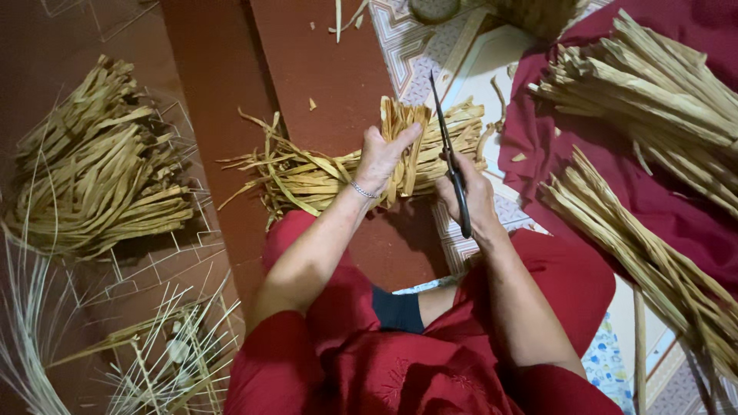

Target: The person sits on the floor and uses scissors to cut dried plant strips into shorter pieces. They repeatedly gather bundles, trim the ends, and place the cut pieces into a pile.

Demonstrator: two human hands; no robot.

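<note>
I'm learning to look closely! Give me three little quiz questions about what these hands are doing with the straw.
1. True or false: the right hand holds black scissors.
2. What does the left hand grip?
A. a bundle of dried leaf strips
B. a cup
C. a brush
3. What colour is the cloth under the long strips on the right?

Key: 1 true; 2 A; 3 dark red.

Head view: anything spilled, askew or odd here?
Minor only. A few small straw scraps lie loose on the brown floor beyond the bundle in the left hand. The right hand holds scissors blades up. The piles look orderly.
</note>
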